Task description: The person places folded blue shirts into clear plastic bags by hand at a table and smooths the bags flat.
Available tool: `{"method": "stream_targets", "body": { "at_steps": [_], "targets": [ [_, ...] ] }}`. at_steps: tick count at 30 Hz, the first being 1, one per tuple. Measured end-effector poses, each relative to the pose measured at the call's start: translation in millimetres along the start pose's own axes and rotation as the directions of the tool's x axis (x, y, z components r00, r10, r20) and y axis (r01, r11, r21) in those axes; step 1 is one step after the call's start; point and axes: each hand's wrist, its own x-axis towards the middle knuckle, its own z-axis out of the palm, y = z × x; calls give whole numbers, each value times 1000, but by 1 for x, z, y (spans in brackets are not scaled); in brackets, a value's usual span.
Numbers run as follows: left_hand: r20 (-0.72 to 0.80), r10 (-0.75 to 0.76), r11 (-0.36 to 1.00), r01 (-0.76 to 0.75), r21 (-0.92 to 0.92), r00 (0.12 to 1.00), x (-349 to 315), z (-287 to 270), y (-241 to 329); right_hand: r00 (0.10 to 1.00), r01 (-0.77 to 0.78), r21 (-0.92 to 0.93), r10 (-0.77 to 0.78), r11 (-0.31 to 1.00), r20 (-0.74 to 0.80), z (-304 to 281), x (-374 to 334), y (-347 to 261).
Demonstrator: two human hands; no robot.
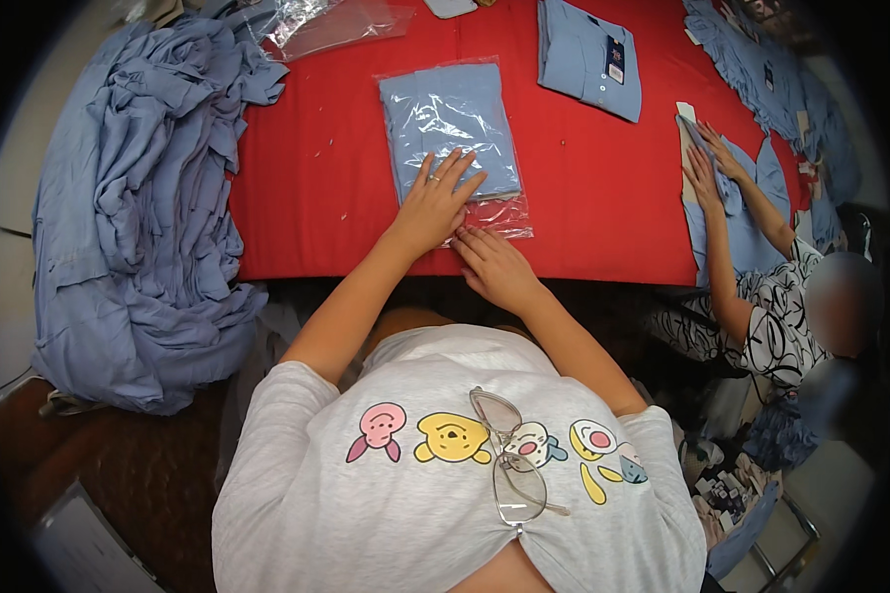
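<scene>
Near the middle of the red surface's point(603, 217) near edge, the bagged blue shirt point(455, 114) is being pressed by the left hand point(432, 205), fingers spread, nothing gripped. The bag's near end is being touched by the right hand point(499, 265), fingers loosely bent; whether film is being pinched cannot be told. Light, soft, slippery handling is being suggested, with folded sides being favoured for holding.

A clothing workshop: blue clothes point(143, 217) heaped along the red tabletop point(316, 198)'s left edge, a bagged garment point(449, 114), a co-worker point(779, 331) at its near right corner.
</scene>
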Motion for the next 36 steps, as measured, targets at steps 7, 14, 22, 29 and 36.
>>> {"method": "stream_targets", "body": {
  "at_steps": [7, 14, 22, 29, 36],
  "targets": [
    [-40, 130, 986, -125, 114, 991, 36, 20, -25, 1000, -16, 31, 16, 999, -4, 6, 3, 4],
    [43, -124, 925, 132, -355, 991, 39, 4, -24, 889, -459, 464, 400, 758, 225, -32, 22, 4],
    [-280, -426, 894, 448, 18, 860, 101, 21, -109, 889, -185, 215, 257, 959, -378, -24, 217, 80],
    [-103, -481, 876, 483, -6, 871, 92, 45, -117, 931, -276, 44, 279, 960, -237, 19, 240, 127],
    [-134, -480, 876, 483, -16, 867, 90, 40, -114, 918, -347, -164, 298, 924, -260, 15, 235, 146]
  ]
}}
